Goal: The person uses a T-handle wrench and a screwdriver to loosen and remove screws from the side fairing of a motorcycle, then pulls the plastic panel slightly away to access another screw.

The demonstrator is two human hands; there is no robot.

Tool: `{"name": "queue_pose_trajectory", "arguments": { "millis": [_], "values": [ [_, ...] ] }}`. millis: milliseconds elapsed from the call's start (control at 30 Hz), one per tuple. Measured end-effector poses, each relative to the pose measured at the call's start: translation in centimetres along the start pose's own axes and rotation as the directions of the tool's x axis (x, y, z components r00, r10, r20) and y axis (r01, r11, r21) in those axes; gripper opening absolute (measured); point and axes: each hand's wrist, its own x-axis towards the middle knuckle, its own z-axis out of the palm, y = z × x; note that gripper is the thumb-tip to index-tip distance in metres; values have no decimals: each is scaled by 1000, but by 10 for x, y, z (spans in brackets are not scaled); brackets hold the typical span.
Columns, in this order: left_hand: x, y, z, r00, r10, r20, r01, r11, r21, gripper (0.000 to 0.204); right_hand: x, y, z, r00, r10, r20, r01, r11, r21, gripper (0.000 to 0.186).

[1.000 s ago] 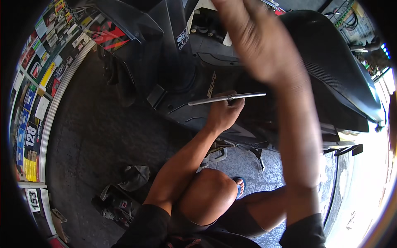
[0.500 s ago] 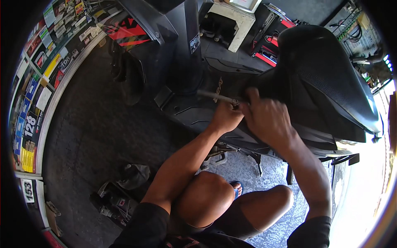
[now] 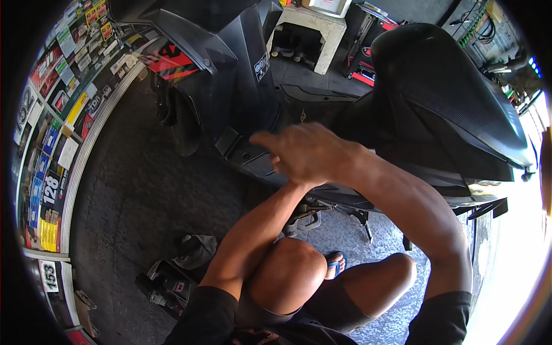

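Above the footboard (image 3: 261, 164) of a black motor scooter (image 3: 230, 98), my right hand (image 3: 307, 150) lies across my left. Its thumb or a finger points left, and the rest look curled in, smeared by motion. My left hand (image 3: 278, 165) is mostly hidden underneath, with only a small part showing beside the right fingers. Whatever the hands hold is out of sight. The scooter's black seat (image 3: 437, 86) rises to the right of them.
A case with tools (image 3: 167, 287) and a grey cloth (image 3: 195, 251) lie on the dark floor at the lower left. A sticker-covered display cabinet (image 3: 54, 172) runs along the left. Behind the scooter stand a worn white table (image 3: 330, 37) and a red tool trolley (image 3: 365, 76).
Both hands have shifted left, and my right hand has swung over my left, covering it. The thin grey rod seen between them earlier no longer shows. The view has shifted slightly.
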Motion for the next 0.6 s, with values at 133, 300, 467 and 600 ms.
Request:
{"name": "queue_pose_trajectory", "arguments": {
  "millis": [133,300,467,600],
  "values": [
    [8,13,5,986,-114,123,142,957,-253,19,4,71,6,989,126,-78,-135,981,-138,33],
    [3,1,-10,853,-419,310,475,870,-131,28,-51,49,-8,940,286,-188,-321,928,-191,33],
    [-12,-36,-7,794,-439,421,300,885,357,14,-50,-16,-1,981,190,-33,-192,979,-69,36],
    [-3,-16,8,1000,-6,6,6,998,69,13,-11,-2,-4,991,46,-129,-48,999,-12,37]
  ]
}}
